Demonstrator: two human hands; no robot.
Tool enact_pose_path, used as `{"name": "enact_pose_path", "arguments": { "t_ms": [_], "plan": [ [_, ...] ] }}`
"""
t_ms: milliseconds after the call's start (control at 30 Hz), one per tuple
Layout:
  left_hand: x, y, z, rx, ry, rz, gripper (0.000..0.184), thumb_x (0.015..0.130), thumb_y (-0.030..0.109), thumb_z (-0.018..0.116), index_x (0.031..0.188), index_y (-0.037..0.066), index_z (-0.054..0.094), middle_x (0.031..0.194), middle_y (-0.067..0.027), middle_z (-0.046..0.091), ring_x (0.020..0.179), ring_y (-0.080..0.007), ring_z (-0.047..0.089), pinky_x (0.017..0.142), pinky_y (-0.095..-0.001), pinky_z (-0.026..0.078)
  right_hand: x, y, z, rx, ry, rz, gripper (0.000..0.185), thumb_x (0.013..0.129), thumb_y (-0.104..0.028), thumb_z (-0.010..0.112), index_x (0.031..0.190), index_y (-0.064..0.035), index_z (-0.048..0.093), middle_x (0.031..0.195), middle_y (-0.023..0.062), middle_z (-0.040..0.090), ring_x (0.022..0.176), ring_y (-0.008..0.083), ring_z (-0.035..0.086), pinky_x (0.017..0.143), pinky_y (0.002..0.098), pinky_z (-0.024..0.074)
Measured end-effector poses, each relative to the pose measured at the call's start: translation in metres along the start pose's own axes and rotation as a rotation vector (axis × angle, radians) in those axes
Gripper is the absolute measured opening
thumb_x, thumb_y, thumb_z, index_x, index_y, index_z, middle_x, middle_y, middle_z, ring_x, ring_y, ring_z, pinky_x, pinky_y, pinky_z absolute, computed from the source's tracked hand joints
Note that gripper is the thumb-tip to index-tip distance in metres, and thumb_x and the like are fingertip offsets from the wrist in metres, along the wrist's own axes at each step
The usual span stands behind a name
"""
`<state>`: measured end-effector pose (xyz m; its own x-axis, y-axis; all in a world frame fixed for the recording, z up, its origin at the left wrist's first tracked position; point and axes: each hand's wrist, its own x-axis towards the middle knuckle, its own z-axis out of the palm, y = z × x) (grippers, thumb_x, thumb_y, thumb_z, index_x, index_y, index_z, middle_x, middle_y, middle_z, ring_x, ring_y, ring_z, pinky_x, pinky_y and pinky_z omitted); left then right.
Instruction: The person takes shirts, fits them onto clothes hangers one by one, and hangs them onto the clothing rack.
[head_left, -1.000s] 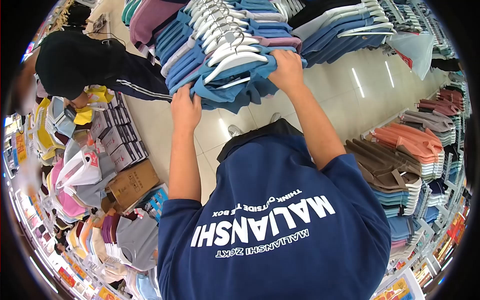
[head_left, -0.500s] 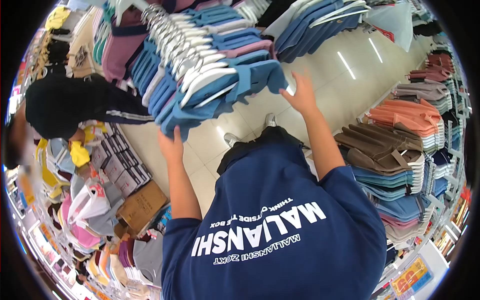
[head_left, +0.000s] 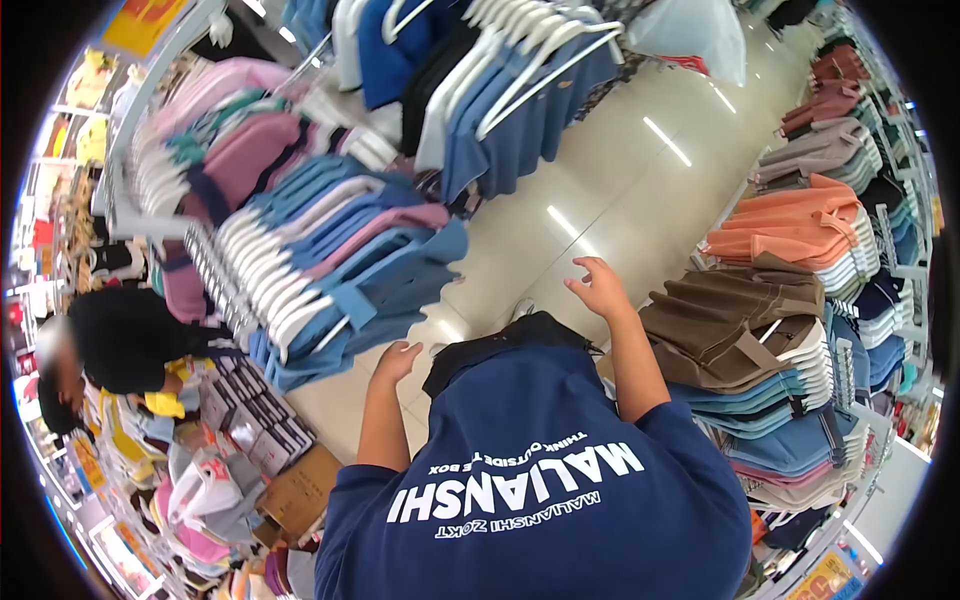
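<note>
My left hand (head_left: 398,362) is raised just right of the front shirt on a rack, apart from it, fingers loosely stretched and holding nothing. My right hand (head_left: 600,288) hovers over the aisle with its thumb and fingers spread, also holding nothing. Closest to my left hand is a blue shirt (head_left: 385,278) at the front of a row of blue, pink and grey garments. The white hangers (head_left: 270,265) of this row hang side by side on a metal rail. The brown garments (head_left: 735,325) on another rack are nearest to my right hand.
A person in black (head_left: 125,340) bends at the left beside stacked boxes (head_left: 262,405) and a cardboard carton (head_left: 300,492). More blue garments (head_left: 520,125) hang ahead. Orange garments (head_left: 790,220) line the right side. Tiled floor (head_left: 560,255) runs between the racks.
Both hands have come away from the blue shirt at the front of the row and drawn back toward my body. The view has turned right, so the rack now sits further left.
</note>
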<state>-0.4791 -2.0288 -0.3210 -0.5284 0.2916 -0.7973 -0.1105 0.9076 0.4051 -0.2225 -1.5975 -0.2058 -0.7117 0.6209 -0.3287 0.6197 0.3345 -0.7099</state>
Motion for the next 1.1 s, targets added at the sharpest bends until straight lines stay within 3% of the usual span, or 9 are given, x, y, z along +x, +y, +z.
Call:
{"name": "enact_pose_path", "arguments": {
  "t_ms": [33,100,300,367,700,833,900,967,1100],
  "plan": [
    [0.008,0.023,0.008,0.017,-0.004,0.018,0.068,0.088,0.045,0.069,0.133,-0.003,0.054,0.106,-0.0169,0.067,0.084,-0.0234,0.067,0.068,-0.0348,0.054,0.002,0.007,-0.011,0.003,0.015,0.007,0.053,0.083,-0.032,0.074,0.127,-0.0046,0.061,0.124,0.0140,0.060,0.092,0.0260,0.066,0.084,0.0373,0.0542],
    [-0.019,0.118,0.013,-0.029,-0.049,0.160,0.072,0.089,0.047,0.065,0.134,-0.007,0.052,0.121,-0.0246,0.065,0.112,-0.0305,0.064,0.096,-0.0368,0.049,0.009,0.018,-0.033,0.013,0.047,0.021,0.052,0.084,-0.032,0.073,0.127,-0.0048,0.061,0.123,0.0140,0.061,0.091,0.0258,0.066,0.084,0.0372,0.0541],
    [-0.009,0.270,0.022,0.187,-0.186,0.332,0.067,0.090,0.043,0.067,0.136,-0.003,0.051,0.116,-0.0222,0.067,0.108,-0.0314,0.066,0.093,-0.0378,0.050,0.026,0.040,-0.084,0.143,0.159,0.079,0.049,0.085,-0.031,0.071,0.126,-0.0050,0.062,0.120,0.0137,0.065,0.092,0.0260,0.066,0.085,0.0375,0.0538],
    [-0.010,0.320,0.023,0.378,-0.125,0.447,0.067,0.090,0.043,0.066,0.137,-0.002,0.051,0.116,-0.0218,0.068,0.106,-0.0331,0.066,0.092,-0.0389,0.050,0.032,0.043,-0.101,0.138,0.149,0.089,0.049,0.085,-0.031,0.071,0.126,-0.0048,0.063,0.120,0.0140,0.066,0.093,0.0261,0.066,0.085,0.0374,0.0539],
    [0.057,0.536,0.078,0.566,-0.362,0.676,0.065,0.089,0.043,0.066,0.136,-0.002,0.053,0.114,-0.0210,0.068,0.107,-0.0331,0.066,0.092,-0.0388,0.050,0.091,0.078,-0.196,0.241,0.339,0.295,0.046,0.086,-0.029,0.072,0.123,-0.0035,0.064,0.115,0.0124,0.068,0.091,0.0220,0.066,0.084,0.0361,0.0534],
    [0.058,0.629,0.098,0.508,-0.473,0.802,0.063,0.090,0.039,0.067,0.135,-0.002,0.053,0.113,-0.0199,0.068,0.101,-0.0285,0.067,0.088,-0.0370,0.052,0.131,0.070,-0.255,0.303,0.500,0.280,0.043,0.087,-0.024,0.071,0.124,-0.0027,0.063,0.112,0.0121,0.069,0.088,0.0206,0.067,0.083,0.0352,0.0534],
    [0.053,0.661,0.105,0.457,-0.525,0.804,0.061,0.091,0.037,0.067,0.135,-0.003,0.053,0.113,-0.0188,0.068,0.098,-0.0259,0.068,0.086,-0.0359,0.052,0.155,0.070,-0.273,0.346,0.554,0.256,0.041,0.088,-0.022,0.071,0.124,-0.0025,0.063,0.112,0.0120,0.069,0.089,0.0198,0.067,0.084,0.0347,0.0535],
    [0.046,0.693,0.110,0.317,-0.562,0.790,0.054,0.092,0.030,0.067,0.134,-0.002,0.054,0.111,-0.0153,0.068,0.091,-0.0199,0.067,0.082,-0.0329,0.053,0.188,0.074,-0.292,0.599,0.693,0.182,0.036,0.091,-0.017,0.067,0.124,-0.0024,0.062,0.112,0.0112,0.070,0.095,0.0182,0.068,0.086,0.0337,0.0534],
    [0.055,0.731,0.129,0.253,-0.569,0.789,0.050,0.094,0.027,0.066,0.133,-0.002,0.055,0.110,-0.0123,0.068,0.087,-0.0171,0.066,0.079,-0.0310,0.053,0.253,0.068,-0.349,0.659,0.750,0.045,0.030,0.095,-0.014,0.062,0.122,-0.0021,0.063,0.113,0.0110,0.070,0.100,0.0177,0.067,0.087,0.0331,0.0533]
  ]
}}
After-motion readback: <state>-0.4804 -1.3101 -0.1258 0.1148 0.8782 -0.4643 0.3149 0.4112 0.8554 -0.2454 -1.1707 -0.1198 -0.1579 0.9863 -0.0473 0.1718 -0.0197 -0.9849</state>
